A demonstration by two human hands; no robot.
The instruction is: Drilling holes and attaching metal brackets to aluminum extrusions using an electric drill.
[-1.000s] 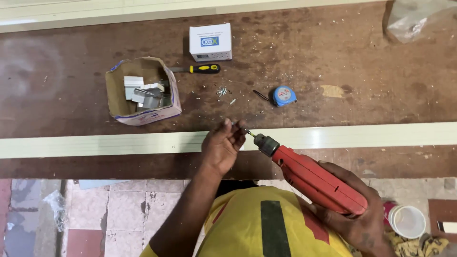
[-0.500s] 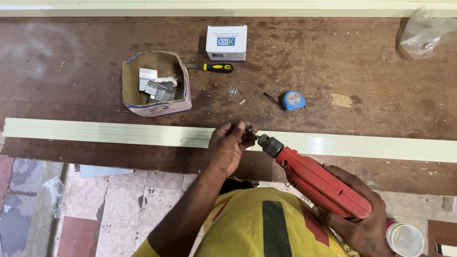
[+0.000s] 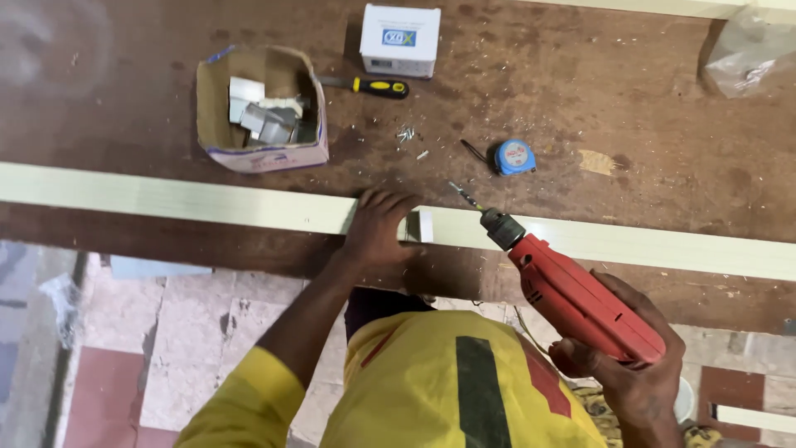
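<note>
Seen from the head camera, the left hand (image 3: 377, 228) lies palm down, fingers spread narrow, pressing on the long pale strip (image 3: 174, 199) that runs across the brown work table (image 3: 630, 99) from nine o'clock to three o'clock; it grips nothing, and just beside its fingertips, toward three o'clock, a small pale bracket (image 3: 424, 225) sits on the strip. The right hand (image 3: 634, 373) is wrapped fully round the grip of the red drill (image 3: 580, 294), whose bit (image 3: 464, 196) points toward eleven o'clock and hangs above the strip's far edge, near the left fingers and apparently not touching the strip. The main risk I judge here is that closeness: if the bit skids on the smooth strip, it could run toward the fingers. The strip is held by one hand only, so drill pressure might shift or twist it, and the loose bracket could slide off its place. At twelve o'clock from the hand, loose screws (image 3: 406, 133) lie scattered, with a yellow-handled screwdriver (image 3: 365, 85), a white box (image 3: 401, 39) and a blue tape measure (image 3: 514, 156) near; a sweep of the drill could knock them. An open carton of metal pieces (image 3: 261, 112) stands at eleven o'clock, well apart.
</note>
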